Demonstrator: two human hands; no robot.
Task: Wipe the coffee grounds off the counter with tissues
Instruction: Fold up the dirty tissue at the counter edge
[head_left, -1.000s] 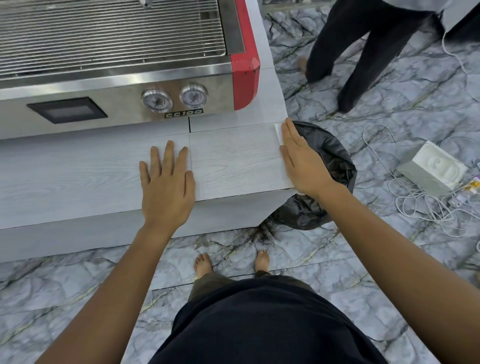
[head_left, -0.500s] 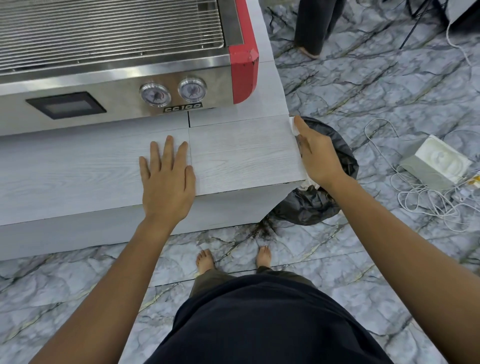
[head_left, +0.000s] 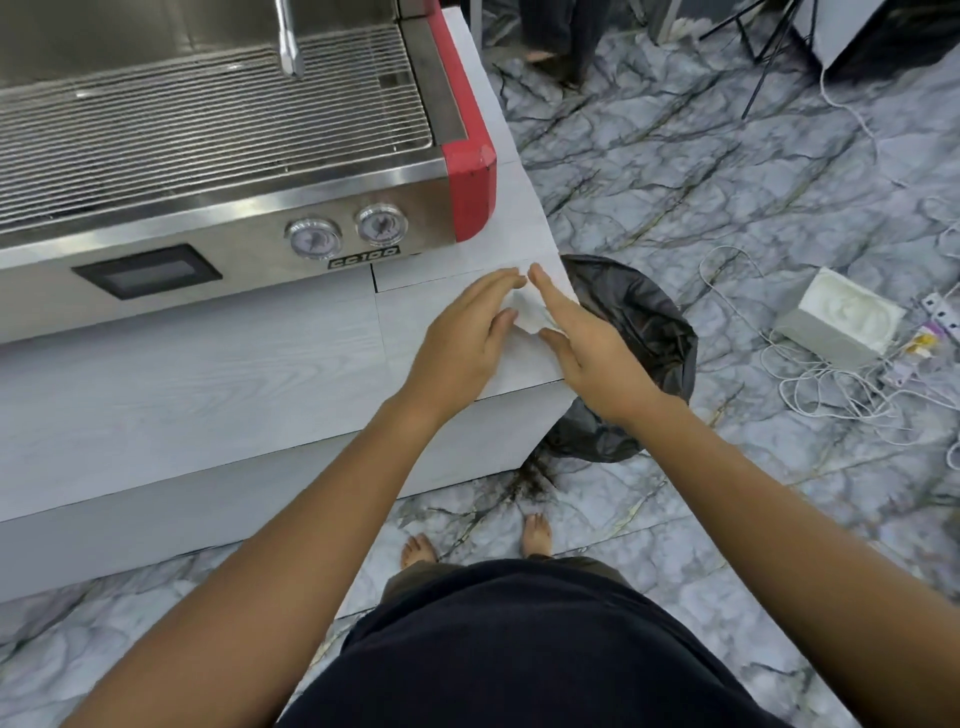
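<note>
A white tissue (head_left: 527, 312) lies on the pale wood-grain counter (head_left: 208, 374) near its right front corner. My left hand (head_left: 462, 343) and my right hand (head_left: 587, 348) are cupped around it from both sides, fingertips nearly meeting above it. Both hands touch the tissue; fingers are extended, pressing it between them. No coffee grounds show on the counter surface. Dark grounds (head_left: 532, 480) lie scattered on the floor below the counter's corner.
A steel espresso machine (head_left: 223, 156) with a red side panel stands behind the hands. A black bin bag (head_left: 639, 322) sits on the floor right of the counter. A tissue box (head_left: 841, 319) and white cables (head_left: 831, 389) lie further right. Another person's legs (head_left: 556, 36) stand at the back.
My left hand slid right across the counter to meet my right hand. My right hand came back from over the bin bag onto the counter with the tissue.
</note>
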